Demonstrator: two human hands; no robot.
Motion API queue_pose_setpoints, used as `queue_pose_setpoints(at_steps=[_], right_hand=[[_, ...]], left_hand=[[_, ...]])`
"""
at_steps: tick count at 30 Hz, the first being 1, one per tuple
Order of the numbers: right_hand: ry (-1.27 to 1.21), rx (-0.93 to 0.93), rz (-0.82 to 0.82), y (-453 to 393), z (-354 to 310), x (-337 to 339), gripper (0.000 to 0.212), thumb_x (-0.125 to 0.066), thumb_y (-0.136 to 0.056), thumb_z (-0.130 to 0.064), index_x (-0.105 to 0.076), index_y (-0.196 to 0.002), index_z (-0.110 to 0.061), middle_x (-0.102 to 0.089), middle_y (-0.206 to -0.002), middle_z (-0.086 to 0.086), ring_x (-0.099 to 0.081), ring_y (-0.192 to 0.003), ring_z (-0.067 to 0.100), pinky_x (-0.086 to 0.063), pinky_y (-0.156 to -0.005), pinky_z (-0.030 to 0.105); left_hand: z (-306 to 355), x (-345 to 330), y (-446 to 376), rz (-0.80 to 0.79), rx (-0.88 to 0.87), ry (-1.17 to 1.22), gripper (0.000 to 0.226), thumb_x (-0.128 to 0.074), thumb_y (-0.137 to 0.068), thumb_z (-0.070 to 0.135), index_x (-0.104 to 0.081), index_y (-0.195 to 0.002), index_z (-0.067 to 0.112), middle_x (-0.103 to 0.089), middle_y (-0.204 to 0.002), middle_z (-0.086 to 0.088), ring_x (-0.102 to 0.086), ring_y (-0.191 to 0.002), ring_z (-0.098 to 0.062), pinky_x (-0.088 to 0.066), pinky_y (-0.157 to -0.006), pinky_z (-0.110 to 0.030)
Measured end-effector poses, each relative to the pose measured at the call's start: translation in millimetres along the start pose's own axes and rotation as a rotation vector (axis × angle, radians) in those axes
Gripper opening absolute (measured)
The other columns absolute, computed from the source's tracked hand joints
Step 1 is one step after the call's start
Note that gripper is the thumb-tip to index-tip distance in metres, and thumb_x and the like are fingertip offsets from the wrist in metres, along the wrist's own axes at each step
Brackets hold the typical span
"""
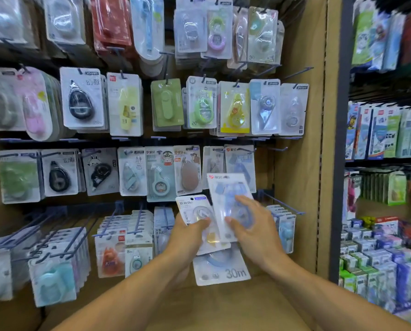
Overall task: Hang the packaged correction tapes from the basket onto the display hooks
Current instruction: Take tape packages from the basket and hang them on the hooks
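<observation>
Left hand (187, 232) has thumb and fingers curled round a fanned stack of packaged correction tapes (199, 225); right hand (252, 225) pinches the top blue-tape pack (230, 201) between thumb and fingers, held in front of the display hooks (281, 204). Risk: the loosely fanned lower packs, notably the 30m pack (221, 268), could slip while one is drawn off. No basket is in view, so its contents cannot be told.
</observation>
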State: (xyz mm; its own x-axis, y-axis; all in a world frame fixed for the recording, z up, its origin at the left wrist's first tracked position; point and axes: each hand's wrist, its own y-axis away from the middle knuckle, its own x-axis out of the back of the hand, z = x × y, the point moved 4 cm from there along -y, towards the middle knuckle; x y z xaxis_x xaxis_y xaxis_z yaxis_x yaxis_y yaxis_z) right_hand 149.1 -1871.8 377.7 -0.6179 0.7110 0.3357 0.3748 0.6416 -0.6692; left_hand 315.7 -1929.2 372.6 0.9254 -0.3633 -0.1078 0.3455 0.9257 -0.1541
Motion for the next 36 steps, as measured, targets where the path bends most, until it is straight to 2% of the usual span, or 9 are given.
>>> queue_pose_setpoints(at_steps=[3,7,11,20,24,29,31,34,36], right_hand=[[0.146,0.079,0.144,-32.7,7.1,22.0,0.059,-0.072,-0.092,-0.034,-0.048,-0.145,-0.032,-0.042,-0.152,-0.014,-0.025,-0.147,0.012,-0.027,-0.120,0.033],[0.266,0.012,0.221,-71.4,22.1,42.3,0.061,-0.065,-0.097,-0.038,-0.042,-0.151,-0.026,-0.035,-0.160,-0.009,-0.014,-0.153,0.018,-0.022,-0.123,0.039],[0.351,-0.021,0.171,-86.0,29.0,43.6,0.063,-0.061,-0.098,-0.043,-0.036,-0.154,-0.028,-0.032,-0.161,-0.008,-0.016,-0.152,0.020,-0.026,-0.120,0.040],[0.229,-0.017,0.184,-89.2,27.9,31.5,0.062,-0.057,-0.099,-0.046,-0.034,-0.155,-0.033,-0.033,-0.159,-0.011,-0.026,-0.148,0.016,-0.034,-0.118,0.042],[0.169,-0.020,0.219,-87.9,32.6,24.5,0.059,-0.056,-0.100,-0.045,-0.037,-0.154,-0.032,-0.035,-0.158,-0.011,-0.031,-0.146,0.016,-0.034,-0.117,0.042],[0.259,-0.035,0.204,-96.4,43.3,19.4,0.060,-0.058,-0.099,-0.044,-0.037,-0.154,-0.031,-0.035,-0.159,-0.010,-0.028,-0.148,0.017,-0.037,-0.113,0.043],[0.332,-0.031,0.147,-111.9,49.0,14.8,0.062,-0.058,-0.099,-0.043,-0.036,-0.155,-0.031,-0.033,-0.160,-0.009,-0.027,-0.148,0.019,-0.038,-0.112,0.044],[0.495,-0.014,0.058,-140.6,59.3,6.5,0.063,-0.059,-0.099,-0.042,-0.034,-0.156,-0.030,-0.031,-0.162,-0.008,-0.026,-0.146,0.026,-0.038,-0.110,0.045],[0.546,-0.032,0.018,-157.8,64.6,0.1,0.064,-0.060,-0.099,-0.038,-0.033,-0.156,-0.030,-0.029,-0.163,-0.007,-0.026,-0.144,0.030,-0.038,-0.110,0.047]], left_hand=[[6.3,-0.2,3.8,0.011,-0.001,0.016,0.025,-0.065,-0.102,0.014,-0.062,-0.123,0.026,-0.078,-0.110,-0.002,-0.076,-0.100,-0.025,-0.062,-0.084,-0.042],[12.2,-3.7,6.3,0.025,-0.039,0.047,0.025,-0.068,-0.101,0.018,-0.058,-0.117,0.034,-0.075,-0.110,0.005,-0.074,-0.099,-0.021,-0.061,-0.082,-0.039],[15.5,-5.6,5.9,0.022,-0.065,0.045,0.038,-0.070,-0.099,0.022,-0.054,-0.131,0.036,-0.074,-0.117,0.004,-0.074,-0.104,-0.025,-0.061,-0.093,-0.049],[15.3,-2.7,0.4,0.015,-0.137,0.086,0.047,-0.075,-0.095,0.020,-0.055,-0.134,0.038,-0.075,-0.116,0.006,-0.076,-0.102,-0.021,-0.060,-0.095,-0.049],[7.7,-0.5,-5.1,0.027,-0.135,0.112,0.053,-0.078,-0.093,0.021,-0.053,-0.135,0.041,-0.075,-0.118,0.006,-0.077,-0.098,-0.019,-0.062,-0.089,-0.044],[0.2,2.9,-14.2,0.065,-0.128,0.093,0.061,-0.081,-0.090,0.022,-0.051,-0.139,0.042,-0.075,-0.117,0.007,-0.077,-0.095,-0.017,-0.063,-0.085,-0.042],[-2.6,2.7,-18.7,0.077,-0.134,0.078,0.061,-0.081,-0.090,0.023,-0.051,-0.139,0.041,-0.075,-0.116,0.008,-0.077,-0.089,-0.012,-0.064,-0.074,-0.033],[-7.7,1.4,-23.3,0.076,-0.141,0.056,0.054,-0.081,-0.090,0.022,-0.052,-0.131,0.042,-0.073,-0.110,0.012,-0.073,-0.068,0.004,-0.053,-0.049,-0.014],[-12.0,1.5,-25.7,0.070,-0.134,0.042,0.051,-0.082,-0.089,0.022,-0.054,-0.126,0.043,-0.074,-0.108,0.013,-0.072,-0.068,0.005,-0.053,-0.050,-0.014]])
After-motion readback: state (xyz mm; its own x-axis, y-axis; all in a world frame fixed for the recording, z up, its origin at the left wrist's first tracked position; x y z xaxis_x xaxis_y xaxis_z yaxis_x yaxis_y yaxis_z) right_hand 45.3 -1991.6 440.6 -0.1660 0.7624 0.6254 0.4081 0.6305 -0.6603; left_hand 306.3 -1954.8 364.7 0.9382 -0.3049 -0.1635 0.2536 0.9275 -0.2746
